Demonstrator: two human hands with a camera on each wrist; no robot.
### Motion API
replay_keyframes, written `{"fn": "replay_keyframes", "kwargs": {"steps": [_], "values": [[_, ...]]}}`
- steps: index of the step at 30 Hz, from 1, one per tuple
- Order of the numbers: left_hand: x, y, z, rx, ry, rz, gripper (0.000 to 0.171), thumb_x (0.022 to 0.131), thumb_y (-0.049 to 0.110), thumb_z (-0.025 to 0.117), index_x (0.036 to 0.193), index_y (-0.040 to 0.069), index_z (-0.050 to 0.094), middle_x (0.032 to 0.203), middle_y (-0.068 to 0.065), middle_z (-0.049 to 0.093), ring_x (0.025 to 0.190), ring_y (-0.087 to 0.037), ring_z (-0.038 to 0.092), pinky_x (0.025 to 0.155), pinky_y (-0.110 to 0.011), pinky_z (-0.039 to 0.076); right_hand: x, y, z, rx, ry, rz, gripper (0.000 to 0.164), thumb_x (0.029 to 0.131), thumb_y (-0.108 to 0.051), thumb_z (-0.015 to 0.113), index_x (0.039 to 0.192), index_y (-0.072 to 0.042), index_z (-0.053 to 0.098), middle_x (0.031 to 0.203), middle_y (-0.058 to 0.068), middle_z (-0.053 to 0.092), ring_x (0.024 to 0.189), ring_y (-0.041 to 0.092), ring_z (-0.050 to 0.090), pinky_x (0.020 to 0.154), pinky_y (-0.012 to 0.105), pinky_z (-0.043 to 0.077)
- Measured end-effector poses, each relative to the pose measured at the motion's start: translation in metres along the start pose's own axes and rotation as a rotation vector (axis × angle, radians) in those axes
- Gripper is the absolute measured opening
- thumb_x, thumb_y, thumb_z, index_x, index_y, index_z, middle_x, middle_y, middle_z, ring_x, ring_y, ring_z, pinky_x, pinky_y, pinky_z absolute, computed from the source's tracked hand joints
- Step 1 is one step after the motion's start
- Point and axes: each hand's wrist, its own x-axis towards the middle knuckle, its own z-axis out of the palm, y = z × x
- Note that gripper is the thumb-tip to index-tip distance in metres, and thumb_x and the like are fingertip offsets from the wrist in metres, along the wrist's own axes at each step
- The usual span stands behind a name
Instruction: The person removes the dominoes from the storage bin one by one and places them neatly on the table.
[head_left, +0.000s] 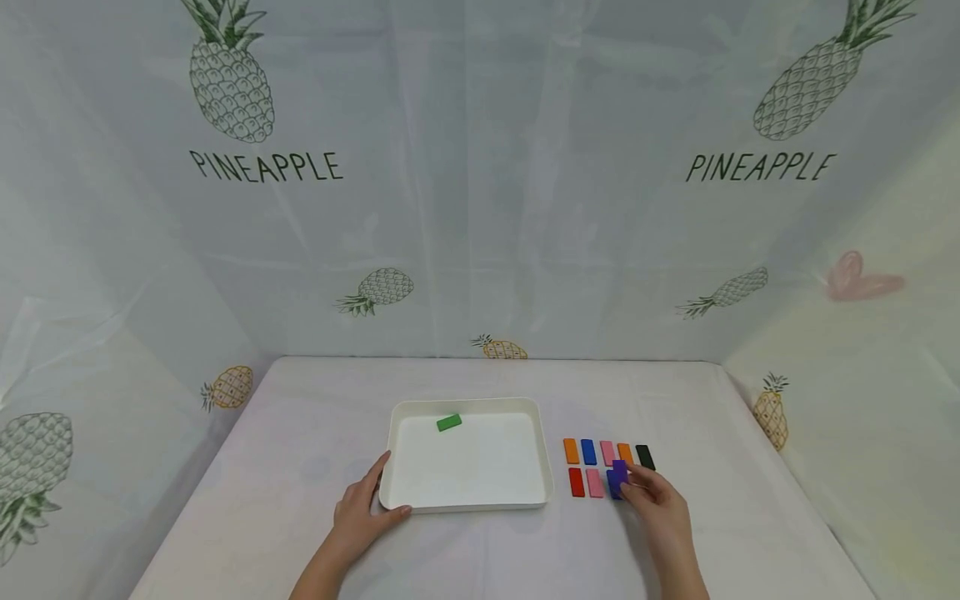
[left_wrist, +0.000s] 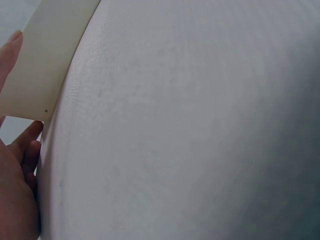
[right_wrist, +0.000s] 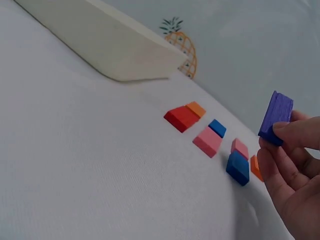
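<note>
My right hand (head_left: 660,504) pinches a purple rectangular block (right_wrist: 277,116) between thumb and fingers, raised above the table. Below it, in the head view, lies a blue block (head_left: 613,485), partly covered by the purple one. At the front left corner of a white tray (head_left: 480,506) rests my left hand (head_left: 356,517), thumb along the front side and fingers spread against the left side. Inside the tray, near its back, a green block (head_left: 449,422) lies at a slant. The left wrist view shows the tray's outer wall (left_wrist: 47,60) beside the fingers.
Right of the tray, blocks lie in two rows: orange (head_left: 572,451), blue (head_left: 588,452), pink (head_left: 607,452), another orange (head_left: 625,452) and black (head_left: 645,456) behind; red (head_left: 577,482) and pink (head_left: 595,482) in front. A pineapple-print cloth (head_left: 502,208) hangs around the white-covered table (head_left: 315,417).
</note>
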Motion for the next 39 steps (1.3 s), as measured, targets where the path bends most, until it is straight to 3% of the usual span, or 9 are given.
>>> {"fn": "replay_keyframes", "kwargs": {"steps": [7,14,21,30,39], "values": [[0.0,0.0,0.001,0.007,0.009,0.011,0.092,0.067,0.054,0.07,0.142,0.027,0.024,0.126,-0.007,0.049,0.115,-0.032,0.038,0.086,-0.058,0.024,0.004,0.01,-0.009,-0.07,0.094,-0.044,0.035,0.084,-0.008,0.062,0.119,-0.01,0.056,0.106,0.012,0.055,0.082,0.015,0.055,0.061,0.011,0.045],[-0.001,-0.003,0.002,-0.01,0.015,0.003,0.092,0.066,0.053,0.071,0.141,0.029,0.025,0.125,-0.008,0.049,0.116,-0.032,0.036,0.087,-0.058,0.021,0.011,0.022,-0.013,-0.155,0.149,-0.06,0.031,0.086,-0.006,0.058,0.117,-0.008,0.057,0.103,0.013,0.056,0.084,0.022,0.054,0.053,0.01,0.041],[0.0,-0.003,0.002,-0.012,-0.007,-0.014,0.094,0.065,0.055,0.071,0.142,0.03,0.023,0.127,-0.006,0.048,0.117,-0.031,0.034,0.089,-0.058,0.019,0.019,0.033,-0.012,-0.213,0.183,-0.067,0.028,0.086,-0.004,0.056,0.113,-0.007,0.058,0.099,0.013,0.056,0.084,0.022,0.052,0.056,0.014,0.044],[-0.001,-0.002,0.0,-0.004,-0.004,-0.013,0.094,0.066,0.055,0.071,0.142,0.03,0.023,0.127,-0.006,0.048,0.117,-0.031,0.035,0.089,-0.058,0.02,0.02,0.03,-0.006,-0.241,0.216,-0.036,0.024,0.085,-0.006,0.059,0.109,-0.005,0.06,0.094,0.012,0.056,0.081,0.023,0.05,0.058,0.019,0.045],[0.0,-0.001,0.0,-0.005,0.002,-0.004,0.093,0.066,0.055,0.07,0.142,0.027,0.024,0.128,-0.007,0.048,0.116,-0.031,0.036,0.088,-0.058,0.021,0.02,0.031,-0.003,-0.321,0.233,-0.125,0.022,0.082,-0.01,0.064,0.104,-0.005,0.063,0.086,0.009,0.058,0.076,0.02,0.05,0.055,0.02,0.042]]}}
